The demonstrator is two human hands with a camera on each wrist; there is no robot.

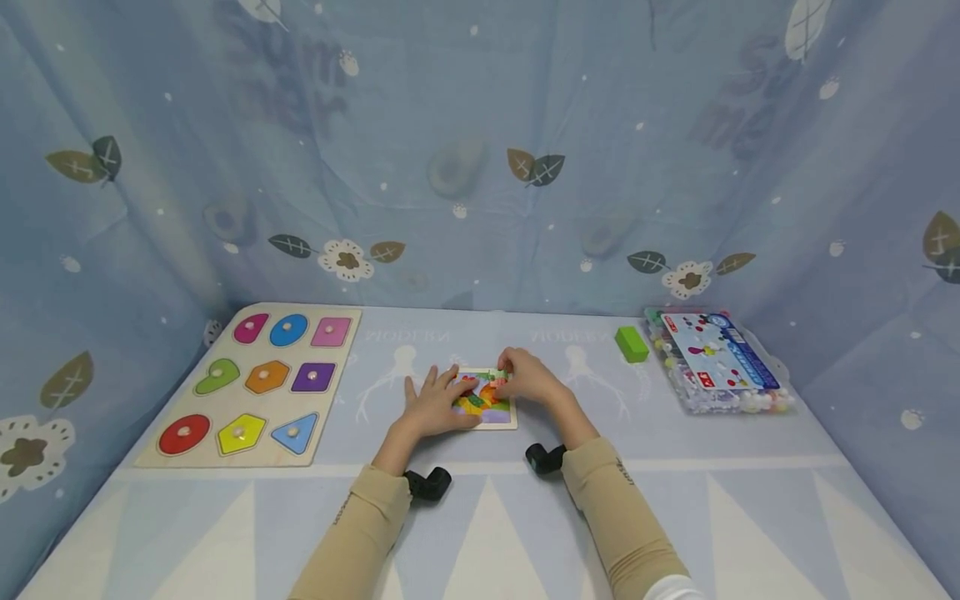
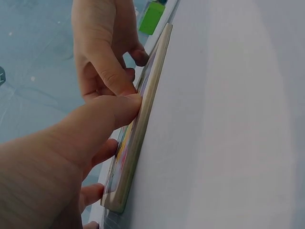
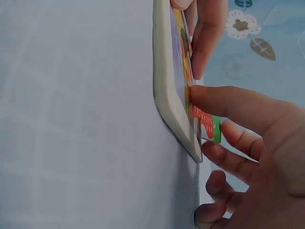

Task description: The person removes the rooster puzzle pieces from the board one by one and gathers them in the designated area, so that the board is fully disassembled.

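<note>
A small wooden jigsaw board with a colourful picture lies flat on the table between both hands. My left hand rests on its left part with fingers spread, thumb at the near edge. At the upper right corner my right hand pinches a red and green jigsaw piece. That piece stands tilted up from the board in the right wrist view, and the thumb and fingers hide part of it. In the left wrist view the left thumb touches the board's frame, close to the right hand's fingers.
On the left lies a large shape board with several coloured knobbed pieces. A green block sits at the back right, next to a clear plastic case of beads. Patterned curtains enclose the table at the back and sides.
</note>
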